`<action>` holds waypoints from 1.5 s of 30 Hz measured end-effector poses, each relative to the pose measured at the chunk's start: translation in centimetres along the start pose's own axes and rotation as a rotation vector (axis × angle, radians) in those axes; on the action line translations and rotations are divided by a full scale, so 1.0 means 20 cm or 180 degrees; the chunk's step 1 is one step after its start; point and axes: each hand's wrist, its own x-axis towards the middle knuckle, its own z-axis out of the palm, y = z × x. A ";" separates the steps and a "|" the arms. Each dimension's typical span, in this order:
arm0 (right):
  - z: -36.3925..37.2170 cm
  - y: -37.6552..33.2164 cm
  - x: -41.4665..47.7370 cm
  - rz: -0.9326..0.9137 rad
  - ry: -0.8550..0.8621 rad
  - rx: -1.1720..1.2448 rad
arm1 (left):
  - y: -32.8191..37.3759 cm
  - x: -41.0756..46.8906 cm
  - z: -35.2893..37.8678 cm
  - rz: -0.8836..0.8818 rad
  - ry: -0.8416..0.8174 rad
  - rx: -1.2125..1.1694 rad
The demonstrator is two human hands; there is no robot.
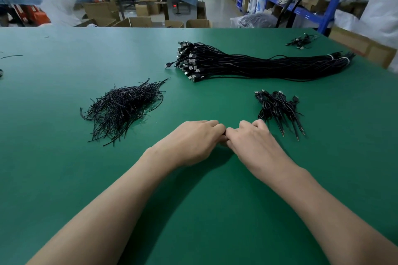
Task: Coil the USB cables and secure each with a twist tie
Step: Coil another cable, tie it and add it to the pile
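— What is held?
— It cannot be told: the left hand and right hand are curled, knuckles met over the desk — anything between is hidden.
— The cables?
— A bundle is laid toward the far right edge; coils just beside the right hand; ties heaped left.

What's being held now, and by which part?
The left hand and right hand pinch a small dark thing between them; mostly hidden, which part cannot be told.
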 end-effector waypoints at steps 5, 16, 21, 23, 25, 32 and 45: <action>-0.03 0.03 0.00 -0.0114 -0.0074 0.0119 | -0.02 0.01 0.02 -0.0004 0.0081 -0.0171; -0.10 0.00 -0.02 0.0439 0.2022 0.1897 | -0.07 0.03 0.03 -0.1262 0.0895 -0.4087; -0.02 -0.04 0.01 0.1060 0.0858 0.3749 | 0.04 0.05 0.05 -0.1004 0.0427 -0.5323; -0.02 -0.03 0.02 0.1052 0.0708 0.4303 | 0.08 0.05 0.05 -0.0992 0.0215 -0.5448; -0.02 -0.02 0.01 0.0997 0.0660 0.4717 | 0.10 0.05 0.05 -0.1043 0.0051 -0.5503; -0.02 -0.01 -0.01 0.1076 0.0539 0.5429 | 0.10 0.03 0.04 -0.0857 -0.0316 -0.5509; -0.01 0.03 0.00 0.1223 0.1033 0.4374 | -0.01 0.01 0.02 -0.0782 0.1015 -0.2928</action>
